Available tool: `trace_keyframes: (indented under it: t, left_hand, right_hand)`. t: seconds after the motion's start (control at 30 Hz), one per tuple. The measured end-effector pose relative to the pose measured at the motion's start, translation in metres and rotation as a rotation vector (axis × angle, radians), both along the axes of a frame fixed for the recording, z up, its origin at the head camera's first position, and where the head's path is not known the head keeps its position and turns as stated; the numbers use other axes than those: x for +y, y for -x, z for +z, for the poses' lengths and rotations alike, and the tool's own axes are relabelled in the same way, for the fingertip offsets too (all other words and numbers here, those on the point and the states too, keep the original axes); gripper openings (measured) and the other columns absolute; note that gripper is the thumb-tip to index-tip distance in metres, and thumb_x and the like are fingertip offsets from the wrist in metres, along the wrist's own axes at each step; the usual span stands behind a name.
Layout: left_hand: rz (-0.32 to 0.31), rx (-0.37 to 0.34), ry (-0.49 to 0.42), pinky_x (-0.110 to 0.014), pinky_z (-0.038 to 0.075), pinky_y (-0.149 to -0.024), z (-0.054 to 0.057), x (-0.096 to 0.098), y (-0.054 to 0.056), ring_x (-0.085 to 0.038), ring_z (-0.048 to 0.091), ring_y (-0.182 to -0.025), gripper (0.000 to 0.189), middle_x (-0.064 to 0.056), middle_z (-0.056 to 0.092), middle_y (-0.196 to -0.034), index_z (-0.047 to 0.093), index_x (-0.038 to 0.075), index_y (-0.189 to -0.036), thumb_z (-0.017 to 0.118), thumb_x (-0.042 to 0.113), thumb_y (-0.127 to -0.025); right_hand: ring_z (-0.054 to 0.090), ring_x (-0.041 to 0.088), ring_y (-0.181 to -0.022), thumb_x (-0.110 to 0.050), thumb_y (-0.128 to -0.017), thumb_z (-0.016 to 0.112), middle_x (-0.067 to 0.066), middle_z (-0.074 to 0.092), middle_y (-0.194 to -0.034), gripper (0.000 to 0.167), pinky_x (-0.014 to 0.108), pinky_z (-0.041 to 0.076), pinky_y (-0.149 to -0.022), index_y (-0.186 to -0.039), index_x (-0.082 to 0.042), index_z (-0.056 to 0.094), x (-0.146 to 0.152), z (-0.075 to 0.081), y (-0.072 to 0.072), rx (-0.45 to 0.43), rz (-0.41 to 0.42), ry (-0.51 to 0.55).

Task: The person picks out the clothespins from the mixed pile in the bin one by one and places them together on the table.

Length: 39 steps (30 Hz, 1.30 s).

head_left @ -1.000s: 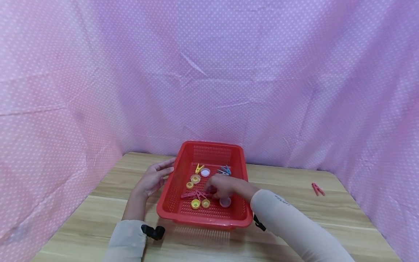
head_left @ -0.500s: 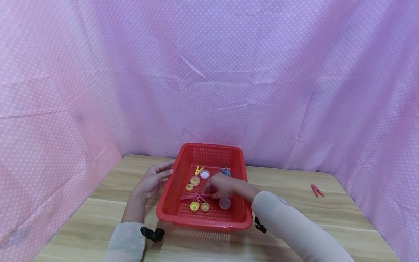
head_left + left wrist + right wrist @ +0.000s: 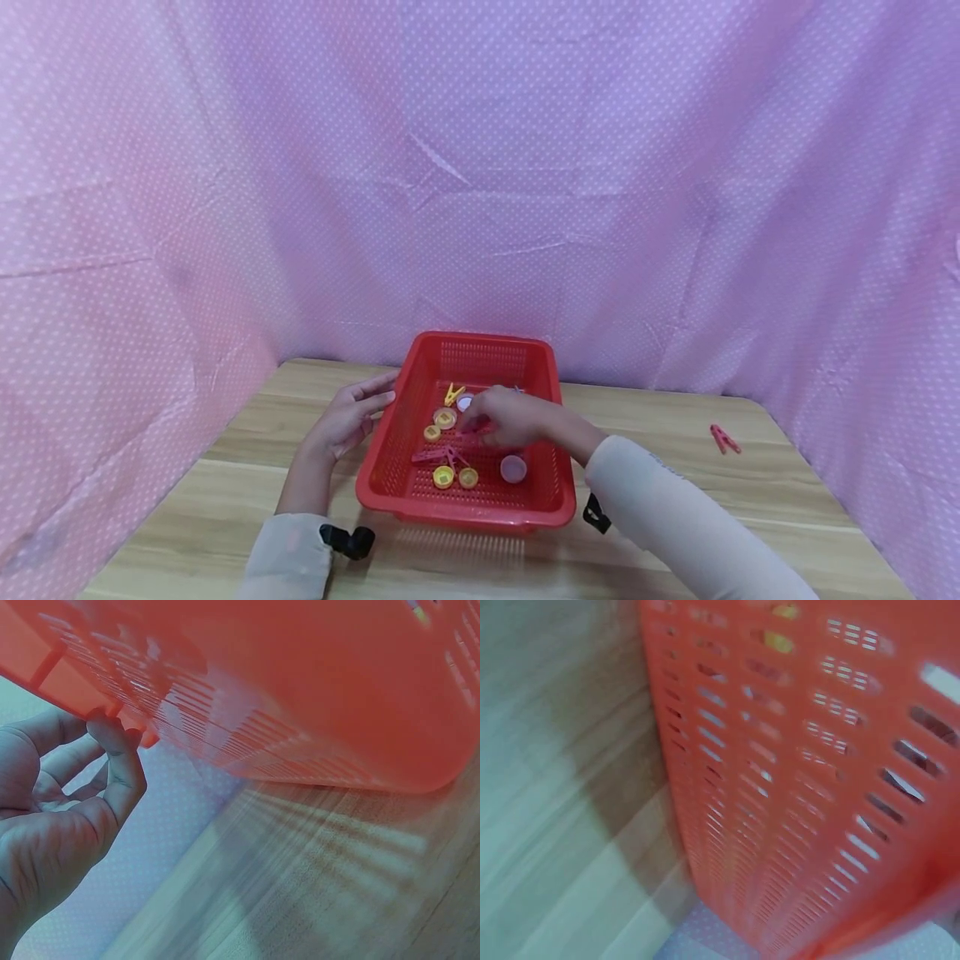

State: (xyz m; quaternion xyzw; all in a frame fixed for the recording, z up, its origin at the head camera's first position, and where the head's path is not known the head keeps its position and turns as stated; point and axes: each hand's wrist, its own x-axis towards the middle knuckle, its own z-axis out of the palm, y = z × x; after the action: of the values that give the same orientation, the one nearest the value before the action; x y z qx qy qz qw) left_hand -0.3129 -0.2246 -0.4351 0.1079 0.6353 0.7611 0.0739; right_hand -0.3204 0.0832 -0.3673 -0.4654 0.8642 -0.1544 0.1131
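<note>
A red slotted basket (image 3: 465,510) stands on the wooden table, tilted in the left wrist view. My left hand (image 3: 345,421) pinches its left rim between thumb and fingers. Inside the basket, my right hand (image 3: 517,417) pinches what looks like a pink clothespin (image 3: 467,433), partly hidden by the fingers. More pink clothespins (image 3: 430,456) lie just below, near a yellow cap (image 3: 443,477) and a dull yellow cap (image 3: 468,477). A clear round lid (image 3: 513,469) lies nearer the right wall. The basket wall (image 3: 765,750) hides the right fingers in the right wrist view.
Farther back in the basket are a yellow clothespin (image 3: 453,394), a white lid (image 3: 464,403), an amber lid (image 3: 445,418) and a small yellow cap (image 3: 432,433). Another pink clothespin (image 3: 724,438) lies on the table at the right. A polka-dot curtain (image 3: 480,208) hangs behind.
My right hand has moved slightly up and back, taking a pink clothespin away from the others. It now covers most of the blue clothespin. The left hand stays on the rim.
</note>
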Motion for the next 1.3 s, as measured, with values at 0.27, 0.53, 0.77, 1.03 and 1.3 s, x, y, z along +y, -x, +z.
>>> trace_keyframes:
  t: [0.27, 0.53, 0.77, 1.03, 1.3]
  left_hand:
    - [-0.005, -0.003, -0.009, -0.035, 0.061, -0.088, 0.000, 0.000, 0.000, -0.015, 0.069, -0.106, 0.057, -0.015, 0.058, -0.140, 0.036, -0.004, -0.155, 0.058, 0.005, -0.104]
    - [-0.010, 0.013, -0.007, -0.036, 0.061, -0.088, -0.002, 0.000, -0.001, -0.017, 0.069, -0.107, 0.056, -0.012, 0.061, -0.137, 0.038, -0.005, -0.154, 0.058, 0.004, -0.103]
    - [0.002, -0.003, -0.009, -0.037, 0.061, -0.088, -0.001, 0.000, -0.001, -0.018, 0.069, -0.107, 0.055, -0.013, 0.060, -0.138, 0.041, -0.002, -0.154, 0.059, 0.005, -0.103]
    - [-0.010, -0.005, -0.007, -0.038, 0.061, -0.088, -0.001, 0.002, 0.000, -0.018, 0.069, -0.108, 0.054, -0.020, 0.055, -0.145, 0.041, 0.000, -0.155, 0.057, 0.006, -0.104]
    - [-0.010, -0.015, -0.013, -0.037, 0.061, -0.089, -0.002, -0.001, 0.000, -0.018, 0.069, -0.109, 0.053, -0.016, 0.056, -0.144, 0.040, 0.001, -0.155, 0.056, 0.006, -0.105]
  right_hand:
    - [0.067, 0.010, -0.111, -0.003, -0.091, 0.075, -0.002, 0.074, -0.117, 0.033, 0.025, 0.055, -0.095, -0.123, -0.011, 0.075, 0.013, 0.020, -0.001, 0.073, 0.027, 0.018]
    - [0.068, 0.013, -0.107, -0.004, -0.092, 0.075, -0.001, 0.074, -0.114, 0.030, 0.033, 0.059, -0.092, -0.121, -0.012, 0.076, 0.037, 0.031, -0.002, 0.099, -0.031, -0.009]
    - [0.070, 0.015, -0.101, -0.003, -0.089, 0.077, 0.001, 0.075, -0.108, 0.026, 0.031, 0.059, -0.089, -0.115, -0.009, 0.077, 0.064, 0.032, 0.000, 0.171, -0.008, -0.004]
    - [0.071, 0.018, -0.095, -0.001, -0.088, 0.078, 0.006, 0.075, -0.104, 0.023, 0.037, 0.061, -0.085, -0.111, -0.006, 0.077, 0.097, 0.034, 0.002, 0.226, 0.044, 0.077]
    - [0.073, 0.019, -0.099, 0.003, -0.089, 0.076, 0.006, 0.076, -0.107, 0.026, 0.041, 0.062, -0.086, -0.114, -0.005, 0.076, 0.127, 0.035, 0.005, 0.169, -0.035, 0.145]
